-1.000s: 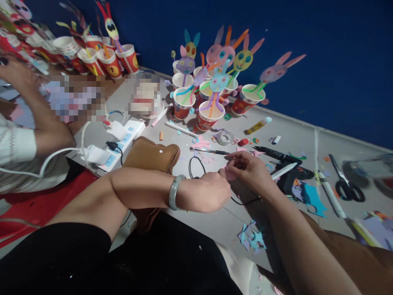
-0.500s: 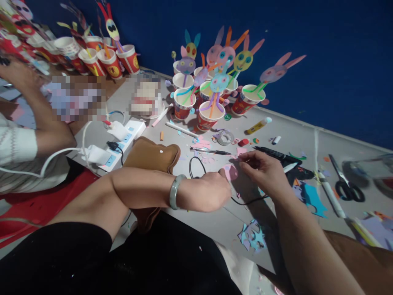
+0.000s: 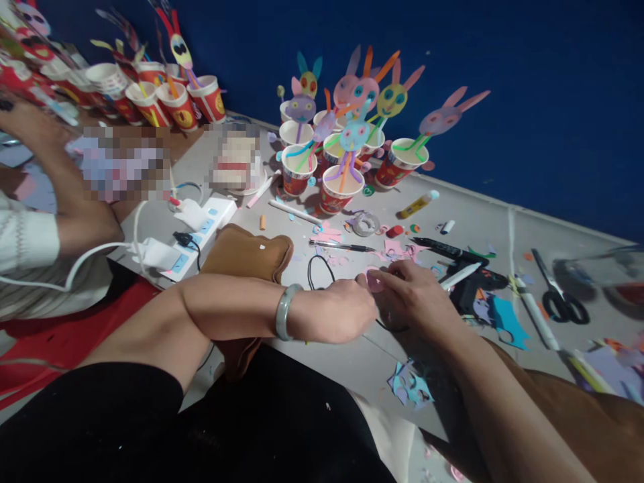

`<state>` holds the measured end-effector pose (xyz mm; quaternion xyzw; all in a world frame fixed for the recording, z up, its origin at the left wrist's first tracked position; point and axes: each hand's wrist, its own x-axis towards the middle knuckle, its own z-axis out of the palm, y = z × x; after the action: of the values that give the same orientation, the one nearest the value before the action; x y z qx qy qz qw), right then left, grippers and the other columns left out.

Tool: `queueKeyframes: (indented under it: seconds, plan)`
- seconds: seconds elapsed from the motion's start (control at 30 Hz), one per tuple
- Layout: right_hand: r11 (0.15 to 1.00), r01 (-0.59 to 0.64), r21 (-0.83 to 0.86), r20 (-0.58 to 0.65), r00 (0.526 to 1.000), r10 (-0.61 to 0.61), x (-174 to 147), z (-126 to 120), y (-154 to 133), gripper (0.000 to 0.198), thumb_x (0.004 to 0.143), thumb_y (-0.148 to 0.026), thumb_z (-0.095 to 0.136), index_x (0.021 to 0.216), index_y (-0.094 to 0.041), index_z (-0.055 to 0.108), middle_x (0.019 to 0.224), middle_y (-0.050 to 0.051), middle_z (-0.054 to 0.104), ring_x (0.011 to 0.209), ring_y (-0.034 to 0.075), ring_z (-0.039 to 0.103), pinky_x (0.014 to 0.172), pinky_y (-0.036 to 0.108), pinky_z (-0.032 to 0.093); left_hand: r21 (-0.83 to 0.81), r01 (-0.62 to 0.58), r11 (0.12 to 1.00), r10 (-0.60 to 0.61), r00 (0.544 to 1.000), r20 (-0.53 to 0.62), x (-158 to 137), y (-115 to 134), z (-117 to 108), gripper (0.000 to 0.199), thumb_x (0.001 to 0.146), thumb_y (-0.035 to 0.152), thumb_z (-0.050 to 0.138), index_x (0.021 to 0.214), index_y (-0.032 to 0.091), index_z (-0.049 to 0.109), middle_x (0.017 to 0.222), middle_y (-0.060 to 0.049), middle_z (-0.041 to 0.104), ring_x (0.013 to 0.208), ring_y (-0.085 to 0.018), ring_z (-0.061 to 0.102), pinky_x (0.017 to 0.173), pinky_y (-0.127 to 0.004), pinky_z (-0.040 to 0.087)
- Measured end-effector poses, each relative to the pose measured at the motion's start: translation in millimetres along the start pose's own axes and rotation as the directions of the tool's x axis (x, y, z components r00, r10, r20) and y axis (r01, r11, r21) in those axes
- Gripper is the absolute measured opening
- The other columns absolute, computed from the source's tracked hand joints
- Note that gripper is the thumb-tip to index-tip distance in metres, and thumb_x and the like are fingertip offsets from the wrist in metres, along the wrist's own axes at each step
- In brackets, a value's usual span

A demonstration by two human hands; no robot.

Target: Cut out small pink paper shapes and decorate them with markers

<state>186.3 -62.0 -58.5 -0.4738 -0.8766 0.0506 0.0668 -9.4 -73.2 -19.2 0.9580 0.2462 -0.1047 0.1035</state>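
Observation:
Pinched in my left hand (image 3: 346, 312), which wears a jade-coloured bangle (image 3: 284, 312), is a small round pink paper piece (image 3: 373, 280). My right hand (image 3: 421, 294) meets it from the other side, its thumb and fingers closed at the piece's edge. Exactly how the right fingertips grip is partly hidden. Beyond the hands are a black pen (image 3: 342, 246), pink paper scraps (image 3: 402, 251) and a black marker (image 3: 445, 251). A dark glue gun (image 3: 473, 290) appears to lie to the right, partly covered. Blue paper scraps (image 3: 411, 385) lie nearer to me.
Paper cups (image 3: 342, 194) with rabbit-faced figures stand at the back by the blue wall. On the left are a power strip (image 3: 204, 235), a brown pouch (image 3: 246, 253) and another person's arm (image 3: 83, 194). Scissors (image 3: 558, 295) and a glue stick (image 3: 418, 204) lie rightward.
My right hand has come down and left, from above the pink scraps to the round pink piece. My left hand stays nearly where it was. The view has shifted slightly.

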Motion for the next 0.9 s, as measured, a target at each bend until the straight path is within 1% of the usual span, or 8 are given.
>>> queueKeyframes:
  seconds: [0.17,0.23,0.3,0.4,0.5,0.63,0.73,0.9]
  plan:
    - [0.999,-0.019,-0.04,-0.072,0.997,0.017,-1.9,-6.5,-3.8,0.027,0.092,-0.025,0.048,0.102,-0.018,0.072,0.095,0.014,0.063,0.083,0.025,0.059,0.07,0.036,0.041,-0.051,-0.057,0.997,0.057,0.998,-0.007,3.3,-12.5,-4.2,0.029,0.085,0.004,0.046,0.099,0.008,0.072,0.103,-0.018,0.07,0.091,-0.022,0.064,0.065,-0.028,0.044]
    - [0.997,-0.054,0.061,-0.117,0.991,0.061,-5.5,-13.0,-8.5,0.023,0.093,-0.028,0.049,0.093,-0.017,0.069,0.091,0.013,0.065,0.082,0.024,0.06,0.07,0.035,0.043,-0.095,-0.084,0.992,0.084,0.996,-0.003,5.9,-23.1,-8.0,0.029,0.085,0.005,0.046,0.097,0.01,0.072,0.095,-0.015,0.071,0.084,-0.019,0.065,0.063,-0.027,0.042]
    - [0.972,-0.071,0.225,-0.116,0.988,0.099,-10.1,-19.5,-17.2,0.019,0.091,-0.03,0.052,0.084,-0.019,0.065,0.082,0.01,0.065,0.074,0.022,0.06,0.067,0.033,0.044,-0.155,-0.094,0.983,0.097,0.995,0.017,7.6,-33.9,-14.1,0.03,0.086,0.006,0.047,0.105,0.011,0.069,0.089,-0.011,0.072,0.08,-0.017,0.065,0.062,-0.027,0.041]
    - [0.901,-0.056,0.431,0.029,0.998,0.049,-15.9,-24.1,-39.6,0.019,0.091,-0.031,0.054,0.078,-0.021,0.063,0.071,0.005,0.065,0.062,0.016,0.059,0.059,0.028,0.044,-0.171,-0.104,0.98,0.111,0.993,0.032,6.9,-45.3,-26.0,0.03,0.087,0.009,0.05,0.111,0.01,0.067,0.087,-0.011,0.072,0.079,-0.018,0.065,0.062,-0.027,0.041]
    - [0.86,-0.083,0.503,0.17,0.985,-0.004,-17.2,-17.3,-67.9,0.02,0.093,-0.028,0.05,0.092,-0.021,0.069,0.083,0.006,0.073,0.069,0.016,0.066,0.063,0.027,0.048,-0.169,-0.113,0.979,0.122,0.992,0.043,4.0,-49.7,-34.6,0.032,0.087,0.01,0.051,0.116,0.01,0.064,0.091,-0.012,0.072,0.082,-0.018,0.065,0.066,-0.027,0.043]
    - [0.886,-0.144,0.441,0.193,0.979,0.063,-10.9,4.9,-95.9,0.024,0.094,-0.026,0.048,0.1,-0.019,0.07,0.095,0.007,0.076,0.082,0.02,0.071,0.074,0.029,0.051,-0.165,-0.129,0.978,0.136,0.99,0.035,2.7,-52.7,-33.8,0.031,0.088,0.01,0.049,0.115,0.009,0.064,0.096,-0.015,0.072,0.086,-0.02,0.065,0.068,-0.028,0.043]
    - [0.928,-0.177,0.327,0.193,0.974,0.118,-3.5,18.4,-104.9,0.024,0.094,-0.027,0.05,0.103,-0.018,0.07,0.097,0.009,0.076,0.083,0.022,0.071,0.073,0.03,0.05,-0.183,-0.16,0.97,0.164,0.986,0.007,4.2,-55.0,-29.7,0.026,0.087,0.011,0.052,0.109,0.009,0.066,0.096,-0.015,0.072,0.086,-0.02,0.065,0.068,-0.028,0.043]
    - [0.962,-0.252,0.101,0.286,0.934,0.214,8.7,18.7,-111.5,0.025,0.094,-0.024,0.05,0.104,-0.016,0.071,0.099,0.011,0.077,0.084,0.027,0.072,0.07,0.032,0.048,-0.186,-0.101,0.977,0.111,0.993,0.041,4.9,-53.7,-32.4,0.031,0.082,0.006,0.054,0.11,0.011,0.067,0.098,-0.013,0.073,0.084,-0.021,0.065,0.065,-0.028,0.041]
